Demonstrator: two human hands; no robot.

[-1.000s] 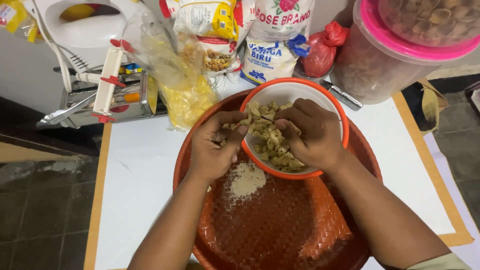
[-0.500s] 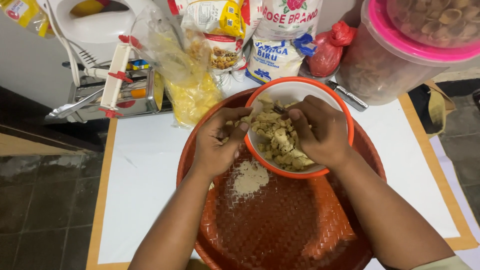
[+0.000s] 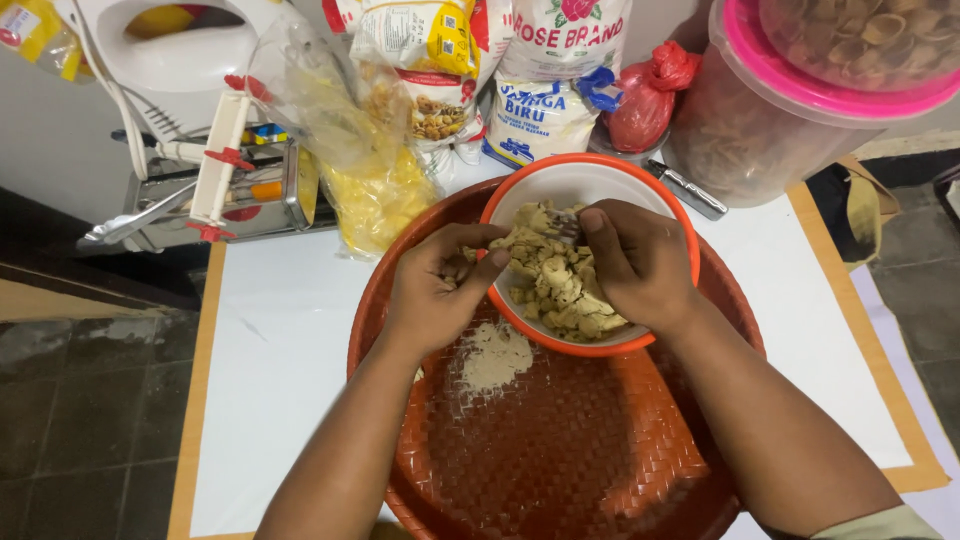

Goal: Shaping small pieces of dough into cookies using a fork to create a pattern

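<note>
Dough [image 3: 558, 282] sits in the bowl [image 3: 668, 205], at 12 o'clock on the tray [image 3: 560, 450]. My left hand [image 3: 432, 292] and right hand [image 3: 632, 262] pinch lumps, fingers narrow; I advise crumbling evenly over the bowl.

A white bench [image 3: 280, 340] with an orange border carries a round woven orange tray [image 3: 560, 450], a clear bag of yellow pieces [image 3: 370, 190], printed food bags [image 3: 540, 90] and a pink-lidded tub [image 3: 760, 130].
</note>
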